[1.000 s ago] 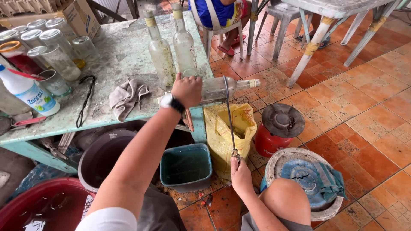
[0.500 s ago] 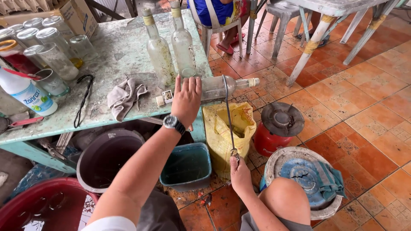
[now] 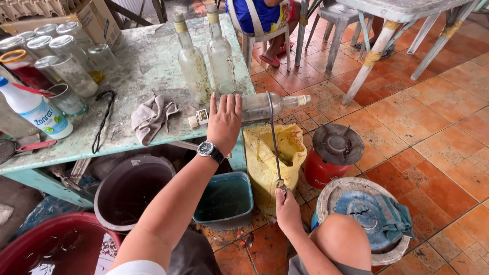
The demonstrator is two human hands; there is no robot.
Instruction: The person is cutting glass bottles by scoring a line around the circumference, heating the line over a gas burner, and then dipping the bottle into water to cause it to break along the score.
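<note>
Rag [image 3: 153, 116] lies just left of your left hand [image 3: 224, 122], which presses flat with fingers spread on the bottle [image 3: 267, 105] lying at the table [image 3: 147, 56] edge, while below it your right hand [image 3: 288, 211] is closed around the wire [image 3: 273, 140] looped over that bottle.

My left hand [image 3: 224, 121] presses flat on a clear bottle [image 3: 265, 105] lying on its side at the desk [image 3: 147, 56] edge. My right hand [image 3: 286, 209], lower down, grips a thin wire [image 3: 273, 137] looped over that bottle. Beyond the left hand stand two upright bottles [image 3: 206, 58]; a grey rag [image 3: 152, 116] lies just beside it.
</note>
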